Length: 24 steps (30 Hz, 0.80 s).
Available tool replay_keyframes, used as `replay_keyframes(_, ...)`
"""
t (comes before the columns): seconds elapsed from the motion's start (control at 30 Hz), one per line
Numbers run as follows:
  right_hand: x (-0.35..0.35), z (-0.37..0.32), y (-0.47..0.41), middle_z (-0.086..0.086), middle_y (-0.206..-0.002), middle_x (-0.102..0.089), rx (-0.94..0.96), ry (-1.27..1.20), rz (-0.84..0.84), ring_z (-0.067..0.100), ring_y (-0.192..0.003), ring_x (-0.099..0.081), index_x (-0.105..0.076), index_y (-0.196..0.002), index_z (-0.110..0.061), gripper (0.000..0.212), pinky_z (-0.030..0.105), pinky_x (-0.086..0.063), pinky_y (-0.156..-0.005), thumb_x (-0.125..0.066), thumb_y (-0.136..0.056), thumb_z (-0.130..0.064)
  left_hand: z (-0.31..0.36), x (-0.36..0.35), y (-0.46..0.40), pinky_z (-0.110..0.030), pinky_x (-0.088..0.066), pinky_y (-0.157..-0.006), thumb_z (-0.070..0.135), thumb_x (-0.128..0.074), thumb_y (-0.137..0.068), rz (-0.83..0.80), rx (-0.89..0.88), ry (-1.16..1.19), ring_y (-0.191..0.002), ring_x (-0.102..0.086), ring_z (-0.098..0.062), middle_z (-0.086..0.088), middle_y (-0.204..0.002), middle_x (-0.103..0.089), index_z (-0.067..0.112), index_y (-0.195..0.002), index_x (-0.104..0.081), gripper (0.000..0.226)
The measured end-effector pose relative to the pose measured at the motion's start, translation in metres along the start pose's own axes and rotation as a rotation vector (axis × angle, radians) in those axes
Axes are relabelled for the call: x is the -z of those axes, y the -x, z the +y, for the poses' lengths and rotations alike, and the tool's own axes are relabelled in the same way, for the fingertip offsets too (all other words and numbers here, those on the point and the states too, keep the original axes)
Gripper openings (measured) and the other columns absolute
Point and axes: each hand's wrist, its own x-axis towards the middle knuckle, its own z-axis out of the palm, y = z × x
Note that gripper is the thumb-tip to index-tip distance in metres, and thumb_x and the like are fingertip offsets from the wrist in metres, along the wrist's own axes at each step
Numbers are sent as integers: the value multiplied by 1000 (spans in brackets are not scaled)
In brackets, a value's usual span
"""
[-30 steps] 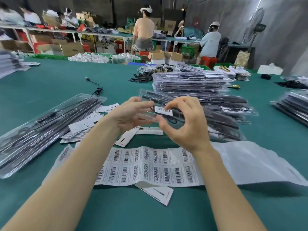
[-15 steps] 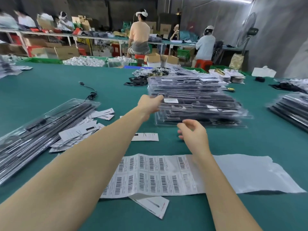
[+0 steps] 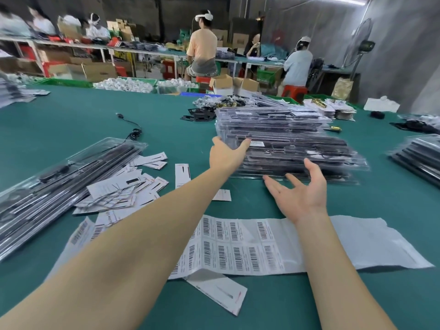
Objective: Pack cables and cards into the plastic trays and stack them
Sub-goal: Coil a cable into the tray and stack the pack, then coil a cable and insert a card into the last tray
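A tall stack of clear plastic trays (image 3: 292,148), packed with black cables and cards, stands on the green table (image 3: 71,120) ahead of me. My left hand (image 3: 226,154) grips the near left end of the top tray (image 3: 297,145), thumb on top beside its barcode label. My right hand (image 3: 301,194) hovers open, palm up with fingers spread, just in front of the stack's near edge and holding nothing. Loose white cards (image 3: 123,186) lie scattered to the left. More packed trays (image 3: 59,182) lie at the far left.
A sheet of barcode labels (image 3: 238,246) lies under my forearms, with one loose card (image 3: 221,294) nearer me. A black cable (image 3: 133,132) lies at the back left. Another tray stack (image 3: 419,156) sits at the right edge. People work at benches behind the table.
Both hands held a labelled tray above the table; my left hand carried it onto the stack. My right hand let go and now turns palm up by the stack.
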Motion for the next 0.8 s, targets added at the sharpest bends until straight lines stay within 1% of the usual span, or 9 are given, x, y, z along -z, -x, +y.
replay_keyframes(0.1, -1, 0, -9, 26, -105, -47, 28, 25, -15, 57, -129, -45, -36, -146, -9, 74, 56, -43, -110, -72, -87, -35, 2, 5, 3, -32, -39, -89, 52, -68, -89, 2, -13, 15, -121, -52, -27, -12, -146, -44, 12, -150, -24, 85)
replay_keyframes(0.2, -9, -1, -14, 24, -126, -45, 51, 42, -5, 58, -128, -45, -28, -153, -15, 83, 59, -45, -106, -73, -86, -33, -1, 12, 9, -33, -42, -89, 47, -67, -91, 5, -70, -54, -110, -49, -21, -11, -142, -45, 11, -148, -28, 78)
replay_keyframes(0.23, -12, -2, -17, 19, -134, -42, 59, 47, 12, 59, -126, -45, -33, -151, -17, 78, 62, -45, -105, -73, -86, -32, -2, 13, 12, -34, -43, -90, 46, -66, -91, 2, -93, -92, -109, -50, -22, -11, -140, -46, 11, -146, -30, 75)
replay_keyframes(0.3, -16, -4, -19, 17, -127, -45, 54, 75, 46, 60, -115, -51, -46, -133, -14, 53, 63, -46, -102, -71, -89, -30, -5, 19, 18, -35, -44, -88, 44, -66, -92, -31, -136, -168, -107, -52, -23, -10, -135, -48, 11, -141, -35, 66)
replay_keyframes(0.43, -12, 1, -12, 26, -106, -60, 14, 231, 114, 41, -102, -68, -55, -116, -3, 32, 42, -57, -94, -64, -94, -24, -16, 41, 35, -31, -40, -84, 44, -66, -91, -85, -254, -338, -104, -53, -20, -3, -122, -53, 16, -127, -45, 50)
replay_keyframes(0.53, -15, 15, -7, 13, -102, -71, 74, 517, 111, 21, -82, -74, -63, -102, -7, 13, 28, -60, -70, -59, -95, -17, -32, 67, 48, -32, -43, -86, 42, -63, -93, -62, -386, -526, -106, -54, -19, 1, -114, -58, 19, -112, -55, 31)
replay_keyframes(0.6, -22, 26, -5, 6, -95, -74, 158, 881, 115, 16, -71, -71, -66, -94, -12, 8, 24, -57, -63, -60, -95, -17, -46, 81, 54, -32, -43, -84, 42, -60, -93, -54, -428, -647, -108, -53, -18, 2, -112, -60, 21, -108, -59, 26)
replay_keyframes(0.7, -31, 44, -2, -5, -88, -76, 302, 1472, 10, 11, -73, -68, -71, -86, -23, 8, 27, -53, -70, -65, -90, -26, -61, 90, 60, -31, -42, -85, 39, -59, -94, -41, -452, -702, -108, -52, -19, 1, -108, -61, 20, -103, -63, 22)
replay_keyframes(0.8, -40, 66, 3, -15, -84, -71, 453, 1785, -39, 12, -87, -65, -72, -83, -28, 8, 30, -51, -79, -67, -85, -34, -65, 91, 63, -33, -41, -88, 39, -60, -94, -40, -482, -712, -106, -50, -21, 0, -106, -61, 19, -103, -63, 22)
